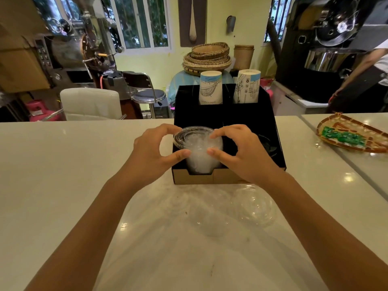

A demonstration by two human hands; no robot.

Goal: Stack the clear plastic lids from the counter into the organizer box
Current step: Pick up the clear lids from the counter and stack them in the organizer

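A tall stack of clear plastic lids [198, 150] stands in the front left compartment of the black organizer box [273, 131]. My left hand [155, 152] grips the stack from the left, thumb and fingers around it. My right hand [241, 152] grips it from the right the same way. A clear domed lid [255, 206] lies on the counter just in front of the box, under my right forearm. More clear lids [210, 217] lie beside it, hard to make out against the pale counter.
Two stacks of printed paper cups [211, 88] stand in the box's rear compartments. A woven tray [352, 134] with green packets lies at the right. A person's arm shows at the far right. Chairs and machines stand beyond the counter [73, 164].
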